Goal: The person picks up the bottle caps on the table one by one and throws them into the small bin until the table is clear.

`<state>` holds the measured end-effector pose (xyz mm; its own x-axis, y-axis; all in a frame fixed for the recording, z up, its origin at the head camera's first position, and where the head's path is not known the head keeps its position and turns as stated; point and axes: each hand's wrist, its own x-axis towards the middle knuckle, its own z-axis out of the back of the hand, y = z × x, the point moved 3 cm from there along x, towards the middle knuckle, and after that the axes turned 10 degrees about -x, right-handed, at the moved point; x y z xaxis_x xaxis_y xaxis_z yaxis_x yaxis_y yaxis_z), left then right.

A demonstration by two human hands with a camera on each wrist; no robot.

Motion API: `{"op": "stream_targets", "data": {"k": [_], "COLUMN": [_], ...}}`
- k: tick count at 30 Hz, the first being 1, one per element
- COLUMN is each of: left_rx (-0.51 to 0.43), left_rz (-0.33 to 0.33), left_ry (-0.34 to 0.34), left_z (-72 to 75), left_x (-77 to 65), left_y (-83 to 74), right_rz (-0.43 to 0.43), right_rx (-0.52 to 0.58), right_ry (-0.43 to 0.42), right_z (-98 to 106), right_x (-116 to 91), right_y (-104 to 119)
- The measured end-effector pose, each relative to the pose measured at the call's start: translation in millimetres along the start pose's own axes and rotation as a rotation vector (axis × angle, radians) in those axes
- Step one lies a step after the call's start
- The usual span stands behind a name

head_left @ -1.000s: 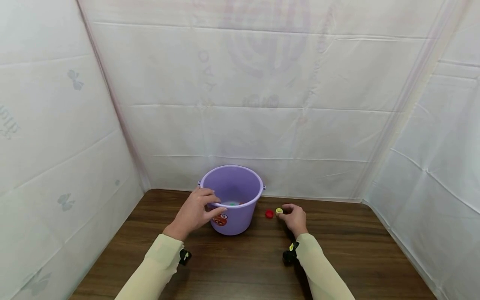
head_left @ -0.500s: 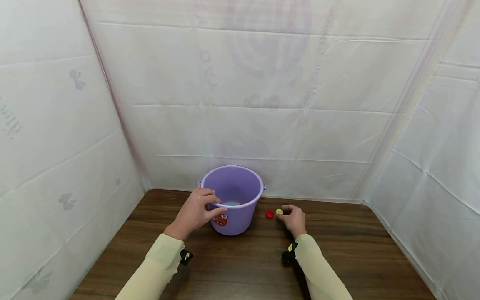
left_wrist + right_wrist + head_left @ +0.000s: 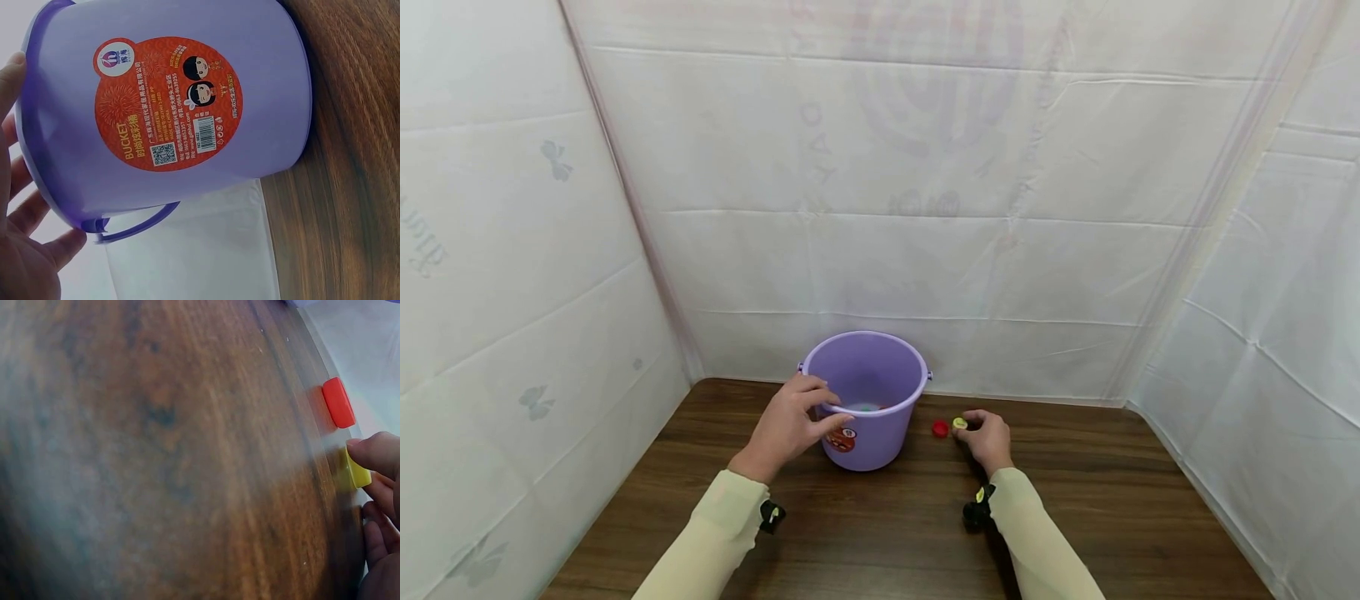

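Observation:
A purple bucket (image 3: 880,438) stands upright on the table, with an orange-red sticker (image 3: 165,103) on its side. My left hand (image 3: 784,427) grips the near left of its rim, thumb outside and fingers over the edge. Small red and green things show at the bottom inside, partly hidden by the rim. To the right of the bucket, my right hand (image 3: 990,440) pinches a small yellow bottle cap (image 3: 959,423) between thumb and fingers, right at the tabletop. A red bottle cap (image 3: 940,428) lies just left of the yellow one, between it and the bucket.
The dark wood-grain table (image 3: 865,533) ends at a white sheet wall (image 3: 910,250) close behind the bucket. Similar sheets hang on the left (image 3: 512,275) and right (image 3: 1292,350). The bucket's purple handle (image 3: 144,225) hangs behind it in the left wrist view.

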<state>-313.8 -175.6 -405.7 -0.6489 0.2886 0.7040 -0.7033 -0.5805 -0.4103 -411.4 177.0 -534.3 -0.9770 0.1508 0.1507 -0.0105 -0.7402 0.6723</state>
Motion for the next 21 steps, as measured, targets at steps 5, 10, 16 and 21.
{"op": "stream_targets", "data": {"k": [5, 10, 16, 21], "left_rx": [0.010, 0.013, 0.019, 0.023], "left_rz": [0.010, 0.002, -0.006, -0.002], "left_ry": [-0.005, -0.004, -0.010, -0.005], "left_z": [1.4, 1.5, 0.4, 0.1], "left_x": [-0.7, -0.1, 1.4, 1.9], "left_y": [-0.1, -0.4, 0.5, 0.6], "right_rz": [0.010, 0.011, 0.004, 0.002], "right_rx": [-0.008, -0.022, -0.028, -0.027], "right_ry": [-0.008, -0.015, -0.020, -0.024], "right_z": [-0.3, -1.1, -2.3, -2.1], "right_x": [0.3, 0.5, 2.3, 3.1], "right_y": [0.3, 1.2, 0.1, -1.4]}}
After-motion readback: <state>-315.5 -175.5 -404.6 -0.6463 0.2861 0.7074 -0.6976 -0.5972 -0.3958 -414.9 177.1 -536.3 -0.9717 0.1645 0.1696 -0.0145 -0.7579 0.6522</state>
